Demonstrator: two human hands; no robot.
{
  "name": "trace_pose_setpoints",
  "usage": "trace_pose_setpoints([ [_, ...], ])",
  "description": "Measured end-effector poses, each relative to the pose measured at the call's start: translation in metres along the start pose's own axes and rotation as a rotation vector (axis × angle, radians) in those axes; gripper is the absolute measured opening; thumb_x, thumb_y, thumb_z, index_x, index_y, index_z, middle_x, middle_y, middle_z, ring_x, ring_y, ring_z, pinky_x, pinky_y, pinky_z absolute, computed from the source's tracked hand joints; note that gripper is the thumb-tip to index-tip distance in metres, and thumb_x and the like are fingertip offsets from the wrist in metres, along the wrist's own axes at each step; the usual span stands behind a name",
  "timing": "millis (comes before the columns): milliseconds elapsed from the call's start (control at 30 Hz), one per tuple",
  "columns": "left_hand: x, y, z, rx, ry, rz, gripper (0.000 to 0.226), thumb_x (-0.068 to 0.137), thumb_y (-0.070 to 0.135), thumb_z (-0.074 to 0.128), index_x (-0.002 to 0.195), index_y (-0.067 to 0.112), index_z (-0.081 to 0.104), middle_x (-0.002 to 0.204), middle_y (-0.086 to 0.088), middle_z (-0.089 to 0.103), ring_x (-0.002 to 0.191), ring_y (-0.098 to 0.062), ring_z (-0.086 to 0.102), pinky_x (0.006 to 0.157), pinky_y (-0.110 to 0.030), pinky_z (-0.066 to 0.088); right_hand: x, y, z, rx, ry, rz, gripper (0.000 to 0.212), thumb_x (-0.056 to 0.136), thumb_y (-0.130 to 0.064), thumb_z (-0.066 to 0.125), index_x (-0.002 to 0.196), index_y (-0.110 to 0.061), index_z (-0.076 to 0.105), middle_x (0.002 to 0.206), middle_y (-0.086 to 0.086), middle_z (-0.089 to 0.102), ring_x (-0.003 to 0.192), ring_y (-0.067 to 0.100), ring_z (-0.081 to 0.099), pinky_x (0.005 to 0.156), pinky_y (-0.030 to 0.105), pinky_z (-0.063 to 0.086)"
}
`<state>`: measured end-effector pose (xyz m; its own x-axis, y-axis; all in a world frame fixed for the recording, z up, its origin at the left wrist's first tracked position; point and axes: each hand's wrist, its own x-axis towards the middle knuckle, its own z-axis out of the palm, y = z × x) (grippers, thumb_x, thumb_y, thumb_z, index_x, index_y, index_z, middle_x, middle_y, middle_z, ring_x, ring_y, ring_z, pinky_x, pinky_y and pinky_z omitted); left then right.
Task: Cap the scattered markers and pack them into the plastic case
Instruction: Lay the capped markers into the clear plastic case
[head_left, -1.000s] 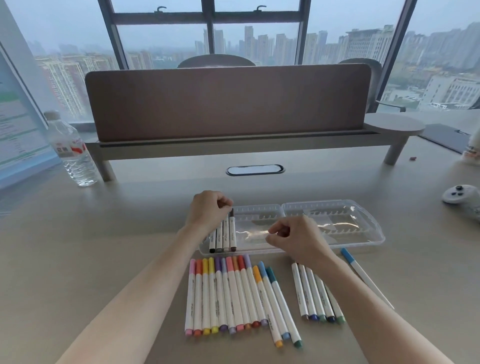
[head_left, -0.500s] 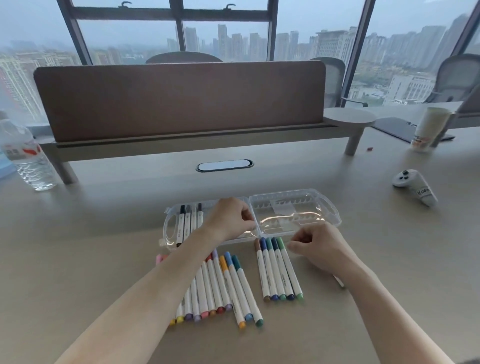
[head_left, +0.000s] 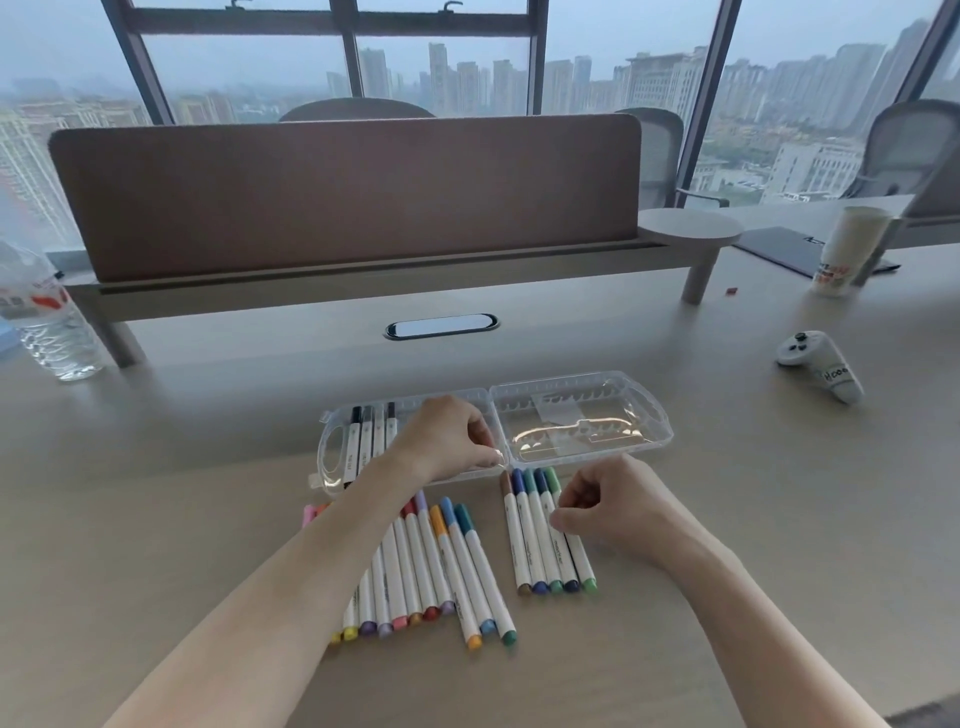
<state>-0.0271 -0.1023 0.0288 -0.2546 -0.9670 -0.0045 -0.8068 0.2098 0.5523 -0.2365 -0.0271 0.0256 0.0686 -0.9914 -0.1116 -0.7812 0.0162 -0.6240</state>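
Plastic case (head_left: 587, 395): clear, lying open and flat on the tabletop (head_left: 208, 467), two halves side by side, hinge in the middle. Left half held four markers (head_left: 370, 431) with dark caps, lined up at its left end. Right half held no markers.

Left hand (head_left: 449, 439): rested over the left half of the case, near the hinge. Fingers curled, tips at the near rim; whether they pinched a marker could not be told from this angle.

Right hand (head_left: 608, 506): on the tabletop just near of the case, fingers curled together, thumb and forefinger closed on the rightmost of the five-marker row (head_left: 545, 535).

Five-marker row: capped, white barrels, brown, blue, teal, dark blue and green ends, lying parallel just near of the hinge.

Larger marker row (head_left: 441, 566): capped, about a dozen, pink through yellow, purple, red, orange, blue and teal, left of the small row, partly under the left forearm.

Other items: water bottle (head_left: 47, 322) at far left; white game controller (head_left: 821, 364) at right; paper cup (head_left: 847, 249) at far right; brown divider panel (head_left: 343, 192) across the far side.
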Motion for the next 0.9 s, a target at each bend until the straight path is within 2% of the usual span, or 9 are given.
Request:
trace_pose_setpoints([
  [100, -0.004, -0.005, -0.005, -0.014, -0.013, -0.020, 0.013, 0.082, 0.025, 0.081, 0.090, 0.017, 0.075, 0.085, 0.005, 0.071, 0.080, -0.006, 0.066, 0.075, -0.022, 0.055, 0.001, -0.002, 0.004, -0.012, -0.017, 0.009, 0.013, 0.076, -0.029, 0.082, 0.071, -0.022, 0.073, 0.070, -0.006, 0.071, 0.061, 0.003, 0.059, 0.058, 0.018, 0.052],
  [167, -0.006, -0.008, -0.007, -0.028, -0.007, -0.021, 0.013, 0.082, 0.027, 0.081, 0.089, 0.017, 0.075, 0.085, 0.005, 0.072, 0.081, -0.007, 0.066, 0.076, -0.024, 0.056, 0.001, -0.005, 0.006, -0.008, -0.012, 0.002, 0.013, 0.077, -0.030, 0.081, 0.071, -0.023, 0.073, 0.070, -0.006, 0.070, 0.060, 0.001, 0.059, 0.057, 0.017, 0.051],
  [333, -0.007, -0.008, -0.002, -0.036, 0.003, -0.044, 0.018, 0.084, 0.035, 0.078, 0.084, 0.018, 0.074, 0.081, 0.006, 0.071, 0.077, -0.005, 0.065, 0.071, -0.022, 0.054, 0.000, -0.017, 0.018, 0.011, -0.006, -0.034, 0.019, 0.077, -0.038, 0.079, 0.067, -0.025, 0.071, 0.061, -0.006, 0.066, 0.049, 0.002, 0.052, 0.052, 0.022, 0.049],
  [500, -0.005, -0.003, 0.007, 0.005, -0.033, -0.114, 0.040, 0.089, 0.040, 0.072, 0.071, 0.003, 0.072, 0.080, -0.014, 0.075, 0.064, -0.025, 0.067, 0.063, -0.026, 0.051, -0.007, -0.032, 0.027, -0.136, -0.034, -0.070, 0.022, 0.077, -0.040, 0.080, 0.066, -0.022, 0.073, 0.054, -0.008, 0.061, 0.042, 0.003, 0.046, 0.044, 0.014, 0.037],
  [600, -0.006, 0.000, 0.006, 0.026, -0.021, -0.110, 0.039, 0.089, 0.039, 0.072, 0.069, 0.005, 0.073, 0.074, -0.011, 0.074, 0.062, -0.020, 0.067, 0.065, -0.027, 0.052, -0.008, -0.038, 0.027, -0.263, -0.024, -0.035, 0.031, 0.077, -0.044, 0.077, 0.062, -0.018, 0.071, 0.050, -0.006, 0.056, 0.043, 0.007, 0.046, 0.044, 0.018, 0.041],
  [733, -0.006, 0.001, 0.006, 0.026, -0.023, -0.107, 0.037, 0.088, 0.037, 0.073, 0.070, 0.005, 0.074, 0.075, -0.011, 0.074, 0.078, -0.022, 0.073, 0.070, -0.030, 0.055, -0.009, -0.045, 0.031, -0.431, -0.015, -0.017, 0.036, 0.077, -0.043, 0.069, 0.054, -0.019, 0.055, 0.049, -0.006, 0.046, 0.046, 0.012, 0.044, 0.047, 0.023, 0.041],
  [800, -0.007, 0.001, 0.004, 0.023, -0.031, -0.108, 0.036, 0.087, 0.037, 0.074, 0.071, 0.005, 0.074, 0.077, -0.011, 0.075, 0.082, -0.021, 0.074, 0.071, -0.031, 0.055, -0.009, -0.047, 0.032, -0.455, -0.010, -0.018, 0.035, 0.076, -0.039, 0.068, 0.053, -0.018, 0.051, 0.050, -0.005, 0.044, 0.047, 0.012, 0.043, 0.046, 0.022, 0.039],
  [900, -0.010, -0.001, -0.002, -0.007, -0.036, -0.107, 0.031, 0.089, 0.039, 0.073, 0.076, 0.011, 0.074, 0.075, -0.004, 0.073, 0.075, -0.015, 0.071, 0.070, -0.028, 0.054, -0.009, -0.047, 0.032, -0.397, -0.003, -0.004, 0.035, 0.077, -0.035, 0.066, 0.051, -0.018, 0.049, 0.047, -0.006, 0.042, 0.043, 0.010, 0.041, 0.043, 0.020, 0.034],
])
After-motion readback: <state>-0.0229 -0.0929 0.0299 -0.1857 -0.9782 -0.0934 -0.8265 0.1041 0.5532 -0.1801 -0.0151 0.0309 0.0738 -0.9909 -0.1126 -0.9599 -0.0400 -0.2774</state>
